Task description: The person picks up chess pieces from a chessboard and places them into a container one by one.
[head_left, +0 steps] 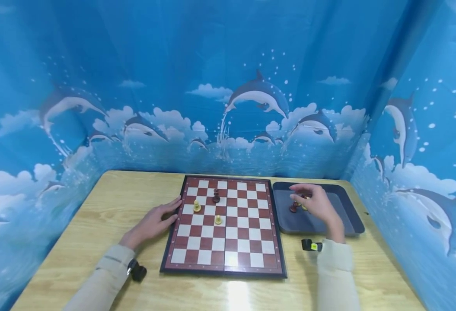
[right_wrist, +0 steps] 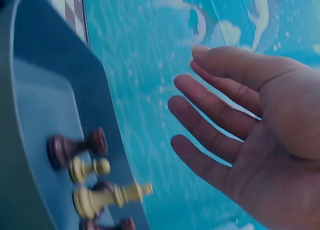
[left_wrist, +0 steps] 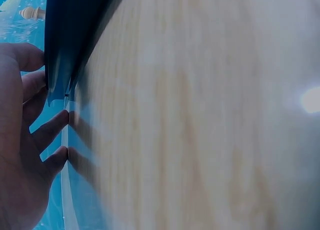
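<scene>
Pieces [right_wrist: 107, 197]: upright in tray [head_left: 305, 225], long axes vertical, below right hand [head_left: 318, 204] | right hand: nearer, fingers parted, holding nothing | left hand [head_left: 154, 223]: empty, fingers touching board [head_left: 243, 246] at left edge, farther off

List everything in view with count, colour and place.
Chessboard: one, red and white, table's middle.
Board pieces: two pale yellow, one dark brown, left half.
Tray: one, dark grey, right of board.
Tray pieces: several, pale yellow and dark brown, some hidden, inside.
Table: one, light wood, beneath.
Dolphin curtain: panels uncountable, blue and white, behind and beside table.
Wrist devices: two, black, one per wrist.
Sleeves: two, cream, both arms.
Left hand: one, bare, at board's left edge.
Right hand: one, bare, above tray.
</scene>
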A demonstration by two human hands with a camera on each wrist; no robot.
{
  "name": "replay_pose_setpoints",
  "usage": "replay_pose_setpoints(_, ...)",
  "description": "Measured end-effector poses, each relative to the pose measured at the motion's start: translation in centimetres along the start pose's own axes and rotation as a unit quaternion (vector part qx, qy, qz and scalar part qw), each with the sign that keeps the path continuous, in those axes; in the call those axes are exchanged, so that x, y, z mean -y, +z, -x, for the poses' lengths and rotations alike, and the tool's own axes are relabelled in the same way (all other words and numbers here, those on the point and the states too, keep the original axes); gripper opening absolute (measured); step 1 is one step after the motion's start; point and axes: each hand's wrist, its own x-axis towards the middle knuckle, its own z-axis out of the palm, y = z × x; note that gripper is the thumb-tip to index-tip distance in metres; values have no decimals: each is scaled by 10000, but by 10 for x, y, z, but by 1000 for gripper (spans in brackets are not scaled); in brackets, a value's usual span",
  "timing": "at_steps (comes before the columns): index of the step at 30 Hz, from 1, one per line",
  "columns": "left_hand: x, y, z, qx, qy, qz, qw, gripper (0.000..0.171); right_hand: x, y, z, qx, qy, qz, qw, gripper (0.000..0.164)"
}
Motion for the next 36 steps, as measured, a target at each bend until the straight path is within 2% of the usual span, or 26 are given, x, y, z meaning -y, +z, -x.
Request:
replay_pose_setpoints(8, 0, 1, 0, 13, 13, -9, 10000, 55, 23, 27, -9, 435, -282, -370, 9980, 33)
replay_pose_setpoints(16, -3, 3, -1, 76, -86, 107, 9999, 54, 39, 60, -17, 970, -542, -737, 9911, 33)
replay_pose_setpoints(22, -2, 3, 0, 138, -181, 91, 9997, 55, 52, 86, -22, 1535, -756, -948, 9807, 34)
replay_pose_setpoints(30, -1, -1, 0, 99, -140, 81, 9998, 54, 67, 110, -36, 2212, -733, -822, 9690, 31)
replay_pose_setpoints(36, 1, -1, 2, 38, -82, 39, 10000, 54, 74, 128, -46, 2703, -962, -706, 9554, 28)
